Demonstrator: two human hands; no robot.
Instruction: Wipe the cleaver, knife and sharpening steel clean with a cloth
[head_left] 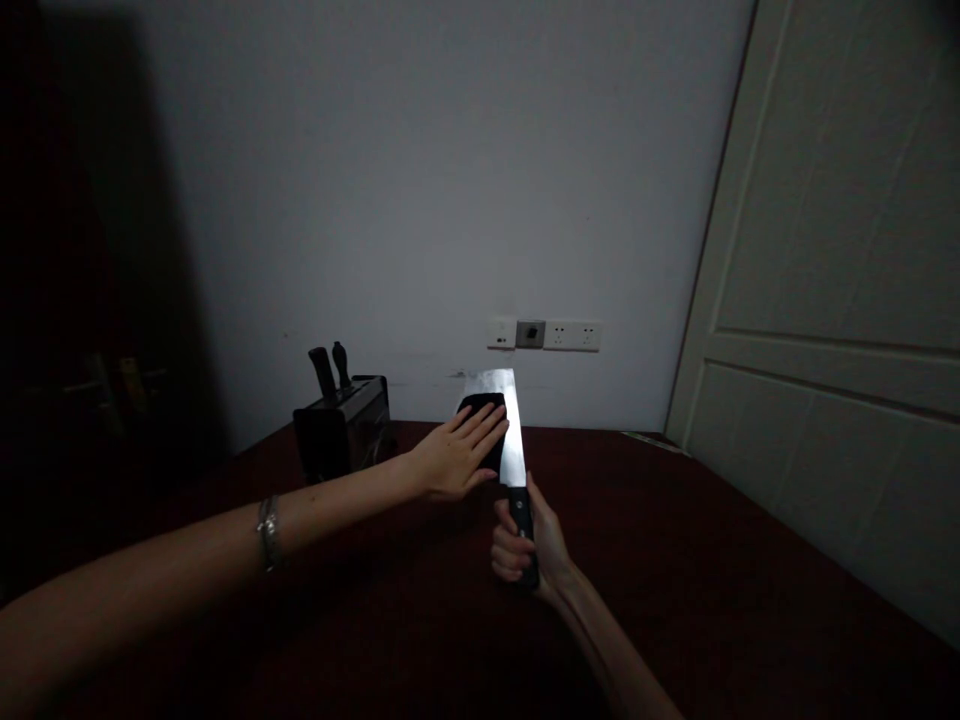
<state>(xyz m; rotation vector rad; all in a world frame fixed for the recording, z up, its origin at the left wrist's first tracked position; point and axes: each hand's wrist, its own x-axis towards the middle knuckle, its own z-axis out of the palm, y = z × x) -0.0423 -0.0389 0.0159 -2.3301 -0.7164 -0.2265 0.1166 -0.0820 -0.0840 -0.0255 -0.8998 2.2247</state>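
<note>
A cleaver (pixel 513 440) with a broad, shiny blade is held up in front of me, blade pointing away. My right hand (pixel 536 540) is closed around its black handle (pixel 521 510), thumb along the upper side. Against the flat of the blade, my left hand (pixel 465 450) presses a black cloth (pixel 491 402), its fingers stretched out over it. The cloth covers the left and middle part of the blade; its far end and right side show bare metal.
On the left of the dark red table (pixel 622 560) stands a knife block (pixel 341 430) with black-handled tools in it. Behind the table is a pale wall with sockets (pixel 571 336). A light panelled door (pixel 832 400) borders the right side. The room is dim.
</note>
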